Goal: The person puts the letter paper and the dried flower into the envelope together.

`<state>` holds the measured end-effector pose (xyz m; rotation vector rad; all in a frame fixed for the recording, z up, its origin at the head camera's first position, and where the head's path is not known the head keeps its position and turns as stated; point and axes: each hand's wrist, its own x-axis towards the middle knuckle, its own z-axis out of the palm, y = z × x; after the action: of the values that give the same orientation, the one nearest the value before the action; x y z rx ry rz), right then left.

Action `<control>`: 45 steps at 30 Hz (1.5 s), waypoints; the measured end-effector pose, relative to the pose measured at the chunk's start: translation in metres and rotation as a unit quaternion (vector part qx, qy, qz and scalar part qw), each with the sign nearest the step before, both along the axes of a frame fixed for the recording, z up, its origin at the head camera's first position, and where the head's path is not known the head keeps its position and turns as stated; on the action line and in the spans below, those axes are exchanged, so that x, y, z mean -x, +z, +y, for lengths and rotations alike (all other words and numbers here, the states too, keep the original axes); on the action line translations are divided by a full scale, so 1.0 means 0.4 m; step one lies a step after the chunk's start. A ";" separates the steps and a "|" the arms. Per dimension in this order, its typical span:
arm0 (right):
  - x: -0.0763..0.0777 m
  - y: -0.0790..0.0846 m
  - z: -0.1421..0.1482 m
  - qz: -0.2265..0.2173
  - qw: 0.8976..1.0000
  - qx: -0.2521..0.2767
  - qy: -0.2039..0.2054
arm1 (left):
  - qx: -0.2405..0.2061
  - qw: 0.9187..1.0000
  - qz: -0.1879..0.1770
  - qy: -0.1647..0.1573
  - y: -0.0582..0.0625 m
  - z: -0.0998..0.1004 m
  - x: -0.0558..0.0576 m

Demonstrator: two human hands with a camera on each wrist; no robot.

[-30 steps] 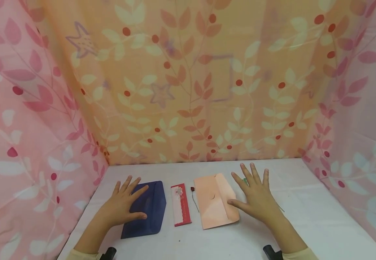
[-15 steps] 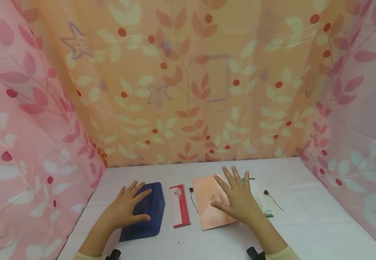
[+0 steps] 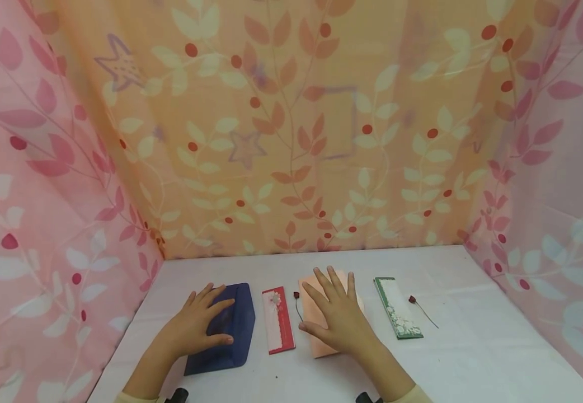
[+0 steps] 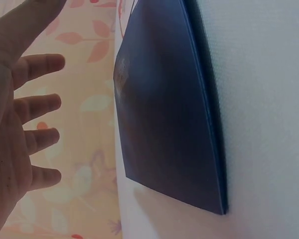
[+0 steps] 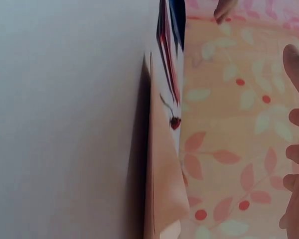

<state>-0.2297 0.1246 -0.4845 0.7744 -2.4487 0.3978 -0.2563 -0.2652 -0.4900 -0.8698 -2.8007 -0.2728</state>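
My left hand (image 3: 198,322) hovers over the left part of a dark blue envelope (image 3: 243,324), fingers spread and holding nothing. The left wrist view shows a gap between those fingers and the envelope. Above a peach envelope (image 3: 314,313) is my right hand (image 3: 339,319), its fingers also spread, hiding much of the paper. That hand stays apart from the envelope in the right wrist view. Between the envelopes lie a red and white card (image 3: 278,322) with a flower design and a small dark red rose (image 3: 296,295) on a thin stem.
To the right lie a green and white floral card (image 3: 397,308) and a second small red rose (image 3: 412,300) with a thin stem. Everything rests on a white-covered table (image 3: 478,352). Leaf-patterned curtains (image 3: 291,140) enclose the back and sides.
My right hand has moved left, from the peach envelope's right edge to over its middle, uncovering the green card and right rose. The left hand has barely shifted.
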 end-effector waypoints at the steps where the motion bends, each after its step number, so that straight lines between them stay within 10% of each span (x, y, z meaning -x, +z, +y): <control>1: 0.000 -0.003 -0.011 0.001 1.000 -0.003 0.003 | 0.001 1.000 -0.001 0.000 0.000 -0.001 -0.001; 28: -0.033 -0.062 -0.240 -0.060 0.995 -0.003 0.075 | -0.004 0.997 -0.077 0.015 0.004 -0.003 -0.002; 45: -0.022 -0.093 -0.311 -0.173 0.983 -0.016 0.065 | -0.014 0.994 -0.106 0.008 -0.049 -0.007 0.012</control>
<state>-0.2208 0.0001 -0.5217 0.9503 -2.7384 0.5869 -0.2611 -0.2679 -0.5096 -0.8578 -2.9887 -0.4247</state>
